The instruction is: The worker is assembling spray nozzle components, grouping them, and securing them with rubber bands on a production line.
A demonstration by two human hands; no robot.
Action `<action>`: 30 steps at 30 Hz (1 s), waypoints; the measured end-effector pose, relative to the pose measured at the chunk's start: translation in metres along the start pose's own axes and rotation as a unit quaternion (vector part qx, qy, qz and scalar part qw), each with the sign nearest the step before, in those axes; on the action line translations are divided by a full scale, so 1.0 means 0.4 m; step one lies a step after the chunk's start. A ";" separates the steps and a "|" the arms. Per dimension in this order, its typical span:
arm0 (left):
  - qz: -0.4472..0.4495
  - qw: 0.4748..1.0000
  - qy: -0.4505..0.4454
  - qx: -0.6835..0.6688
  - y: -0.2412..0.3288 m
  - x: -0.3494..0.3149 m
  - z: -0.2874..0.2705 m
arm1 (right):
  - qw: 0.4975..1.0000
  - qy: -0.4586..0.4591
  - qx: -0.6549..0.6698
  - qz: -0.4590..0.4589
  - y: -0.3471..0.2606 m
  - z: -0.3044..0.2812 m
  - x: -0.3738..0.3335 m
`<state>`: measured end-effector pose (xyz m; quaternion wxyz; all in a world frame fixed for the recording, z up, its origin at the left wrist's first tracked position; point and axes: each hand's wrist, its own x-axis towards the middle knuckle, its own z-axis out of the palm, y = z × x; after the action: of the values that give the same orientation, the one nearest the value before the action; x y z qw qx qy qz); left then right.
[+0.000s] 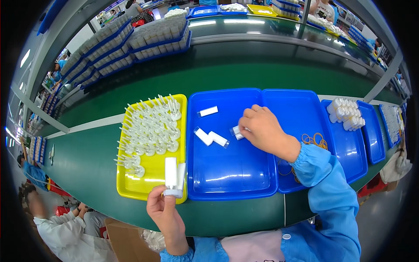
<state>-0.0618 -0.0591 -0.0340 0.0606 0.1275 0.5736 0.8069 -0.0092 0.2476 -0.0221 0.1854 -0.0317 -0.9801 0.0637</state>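
Observation:
My left hand (166, 212) is closed in a pinch on the clear end of white tubes. A white tube (171, 171) stands upright above its fingertips, and a second one leans close beside it. At the right side of the middle blue tray (233, 183), my right hand (263, 131) has its fingers bent down onto a white tube (236, 130). Its fingertips are partly hidden. More white tubes with clear ends, such as a lone tube (208, 112) and a touching pair (211, 137), lie in that tray.
A yellow tray (123, 190) of clear stemmed pieces (150, 131) is at the left. Rubber bands (315, 140) lie in the blue tray (290, 98) at right. White bundles (345, 114) stand farther right. Stacked blue trays (161, 43) are behind. A person (65, 231) sits at lower left.

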 end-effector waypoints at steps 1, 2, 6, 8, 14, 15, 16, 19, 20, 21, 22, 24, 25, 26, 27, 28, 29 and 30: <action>-0.007 1.000 0.004 -0.002 -0.001 0.002 0.002 | 0.999 -0.016 -0.044 0.003 0.008 0.000 -0.020; -0.010 1.000 -0.010 -0.002 -0.001 0.002 0.005 | 0.996 -0.031 -0.088 0.005 0.010 0.004 -0.036; -0.003 0.996 -0.086 0.004 0.006 -0.002 0.034 | 0.999 0.005 -0.050 0.008 0.004 0.024 -0.083; 0.015 0.993 -0.113 0.026 0.012 -0.010 0.036 | 0.977 -0.034 0.166 0.128 -0.009 -0.028 -0.069; 0.065 0.966 -0.218 0.123 0.029 -0.042 0.050 | 0.732 -0.099 0.644 0.199 -0.024 -0.136 -0.056; 0.073 0.959 -0.239 0.135 0.030 -0.045 0.057 | 0.707 -0.114 0.671 0.191 -0.033 -0.153 -0.055; 0.084 0.953 -0.253 0.142 0.030 -0.046 0.066 | 0.716 -0.121 0.661 0.188 -0.049 -0.162 -0.062; 0.090 0.944 -0.278 0.153 0.032 -0.052 0.086 | 0.692 -0.147 0.683 0.179 -0.078 -0.166 -0.076; 0.089 0.942 -0.282 0.156 0.035 -0.053 0.090 | 0.692 -0.149 0.685 0.171 -0.083 -0.165 -0.079; 0.087 0.941 -0.285 0.161 0.038 -0.055 0.092 | 0.690 -0.153 0.688 0.161 -0.087 -0.162 -0.080; 0.085 0.939 -0.287 0.166 0.040 -0.057 0.093 | 0.689 -0.157 0.691 0.152 -0.090 -0.160 -0.080; 0.078 0.940 -0.288 0.168 0.044 -0.060 0.094 | 0.679 -0.159 0.700 0.157 -0.094 -0.167 -0.077; 0.076 0.940 -0.288 0.168 0.045 -0.061 0.093 | 0.674 -0.160 0.703 0.159 -0.096 -0.171 -0.076; 0.083 0.936 -0.292 0.178 0.046 -0.061 0.091 | 0.668 -0.164 0.708 0.161 -0.095 -0.169 -0.076; 0.090 0.932 -0.296 0.188 0.046 -0.061 0.087 | 0.662 -0.168 0.712 0.162 -0.093 -0.164 -0.076; 0.098 0.928 -0.300 0.199 0.047 -0.061 0.084 | 0.656 -0.172 0.717 0.163 -0.091 -0.161 -0.077; 0.115 0.919 -0.308 0.217 0.049 -0.060 0.085 | 0.656 -0.167 0.716 0.171 -0.091 -0.161 -0.078; 0.132 0.910 -0.314 0.234 0.052 -0.059 0.088 | 0.657 -0.163 0.714 0.178 -0.091 -0.161 -0.079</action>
<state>-0.0285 -0.0397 -0.0069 0.0993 0.4596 0.6755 0.5680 0.0425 0.2160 0.0308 -0.0271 -0.0529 -0.6231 0.7799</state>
